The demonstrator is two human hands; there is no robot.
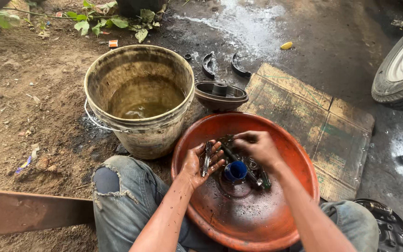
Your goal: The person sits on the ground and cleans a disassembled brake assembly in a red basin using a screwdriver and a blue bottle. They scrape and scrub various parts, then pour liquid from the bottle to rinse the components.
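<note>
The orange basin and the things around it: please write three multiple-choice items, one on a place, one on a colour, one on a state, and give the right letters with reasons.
1. Where does the bucket stand, seen from the camera?
A. left of the orange basin
B. inside it
C. on the cardboard

2. What colour is the small cap in the basin?
A. yellow
B. blue
C. white

3. What does the left hand do?
A. lies empty
B. grips the bucket rim
C. holds a thin metal part

Answers: 1 A, it stands on the dirt left of the basin; 2 B, it is plainly blue; 3 C, the part lies across the palm and fingers.
</note>
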